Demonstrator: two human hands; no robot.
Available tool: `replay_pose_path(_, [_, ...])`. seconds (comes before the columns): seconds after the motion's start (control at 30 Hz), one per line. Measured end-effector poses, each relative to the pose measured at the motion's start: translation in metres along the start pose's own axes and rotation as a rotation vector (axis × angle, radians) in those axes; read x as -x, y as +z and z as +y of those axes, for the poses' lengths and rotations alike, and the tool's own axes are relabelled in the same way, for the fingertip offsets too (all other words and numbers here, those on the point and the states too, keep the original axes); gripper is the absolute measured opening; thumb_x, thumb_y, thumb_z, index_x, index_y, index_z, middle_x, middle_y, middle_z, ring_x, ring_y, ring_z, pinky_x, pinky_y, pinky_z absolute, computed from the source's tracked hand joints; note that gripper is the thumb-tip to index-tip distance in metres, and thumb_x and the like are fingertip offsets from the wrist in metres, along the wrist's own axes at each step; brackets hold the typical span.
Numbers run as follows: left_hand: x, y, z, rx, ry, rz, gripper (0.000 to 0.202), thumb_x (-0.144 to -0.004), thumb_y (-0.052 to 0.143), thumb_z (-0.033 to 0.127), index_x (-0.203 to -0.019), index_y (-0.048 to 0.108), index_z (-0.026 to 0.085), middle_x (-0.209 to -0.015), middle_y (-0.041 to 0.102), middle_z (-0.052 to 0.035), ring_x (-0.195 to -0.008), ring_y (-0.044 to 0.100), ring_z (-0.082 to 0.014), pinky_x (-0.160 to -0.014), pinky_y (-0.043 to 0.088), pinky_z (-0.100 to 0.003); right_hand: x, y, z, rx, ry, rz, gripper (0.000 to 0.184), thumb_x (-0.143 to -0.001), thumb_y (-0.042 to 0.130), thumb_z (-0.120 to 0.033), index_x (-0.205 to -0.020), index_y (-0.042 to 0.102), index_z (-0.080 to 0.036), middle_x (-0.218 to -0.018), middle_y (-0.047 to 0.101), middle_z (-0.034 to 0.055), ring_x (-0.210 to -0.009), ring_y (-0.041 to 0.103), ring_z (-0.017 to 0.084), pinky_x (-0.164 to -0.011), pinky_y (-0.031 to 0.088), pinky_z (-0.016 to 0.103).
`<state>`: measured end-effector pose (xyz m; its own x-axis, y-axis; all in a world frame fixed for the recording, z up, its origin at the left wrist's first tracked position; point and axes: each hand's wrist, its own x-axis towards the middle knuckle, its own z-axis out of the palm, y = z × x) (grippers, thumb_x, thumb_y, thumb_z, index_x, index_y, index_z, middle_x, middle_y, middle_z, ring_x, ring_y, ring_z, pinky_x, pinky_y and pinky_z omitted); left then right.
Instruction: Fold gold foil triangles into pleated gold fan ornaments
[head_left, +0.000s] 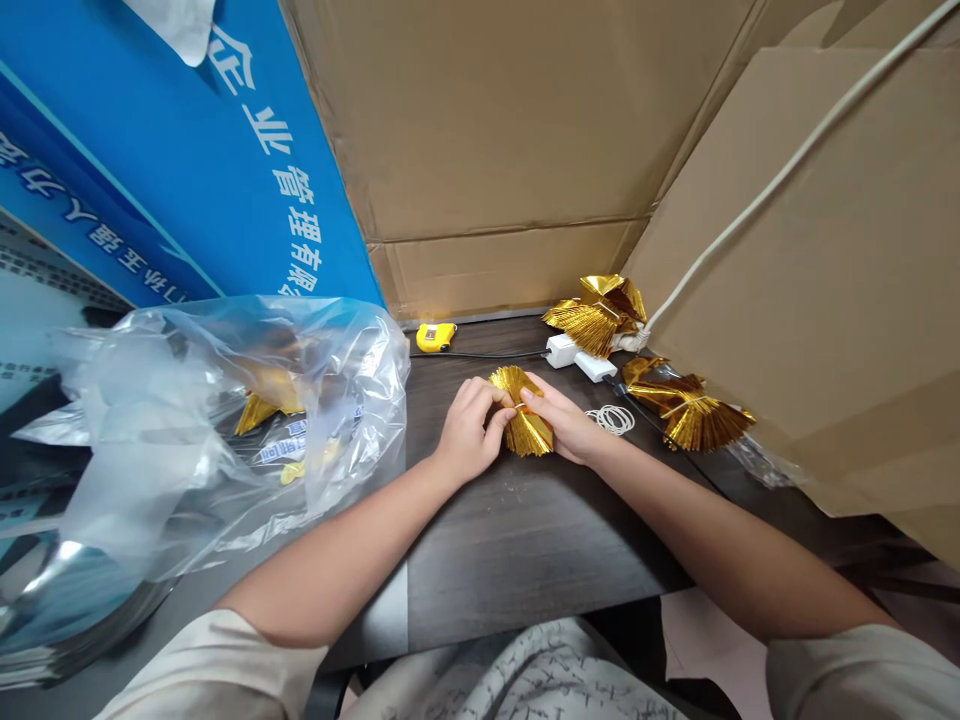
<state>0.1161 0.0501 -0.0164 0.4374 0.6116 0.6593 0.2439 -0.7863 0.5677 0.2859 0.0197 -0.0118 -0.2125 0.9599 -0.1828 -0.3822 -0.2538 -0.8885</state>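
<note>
Both of my hands hold a pleated gold foil bow (529,433) above the dark table, its folds fanning out at the top and bottom. My left hand (475,425) pinches the bow's middle between thumb and fingertips, where a thin white band crosses it. My right hand (562,420) grips the bow's right side, thumb in front and fingers behind. Close to my right hand lie several white elastic bands (610,419). Two similar pieces rest farther off, a gold foil bow (691,410) at the right and a gold foil bundle (600,315) at the back.
A clear plastic bag (225,430) with gold pieces inside fills the left side. A yellow tape measure (436,337) lies near the cardboard wall (495,130). White plugs (577,355) and a white cable (795,165) are at the back right. A blue printed panel (180,130) leans behind the bag.
</note>
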Motion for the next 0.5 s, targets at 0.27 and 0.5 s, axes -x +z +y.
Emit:
replay_pose_path(0.27, [0.0007,0.0019,0.0007,-0.001,0.043,-0.050,0.034,-0.107,0.032,0.040,-0.086,0.048,0.018,-0.085,0.052,-0.0048,-0.081,0.046,-0.0189,-0.076,0.039,-0.033,-0.0007,0.0021,-0.0004,-0.028,0.016,0.001,0.060,-0.071,0.082,-0.055,-0.117,0.058,-0.025,-0.109,0.066,0.0009,-0.096,0.062,0.012,-0.087,0.050,0.023])
replay_pose_path(0.5, [0.0019,0.0014,-0.0022,-0.015,-0.018,-0.062,0.026,-0.106,0.040,0.033,-0.087,0.051,0.019,-0.086,0.054,-0.0052,-0.084,0.048,-0.0195,-0.078,0.041,-0.033,0.0021,0.0001,-0.0037,-0.089,0.099,-0.059,0.057,-0.073,0.081,-0.045,-0.121,0.058,-0.025,-0.111,0.068,0.0021,-0.094,0.064,0.013,-0.085,0.051,0.024])
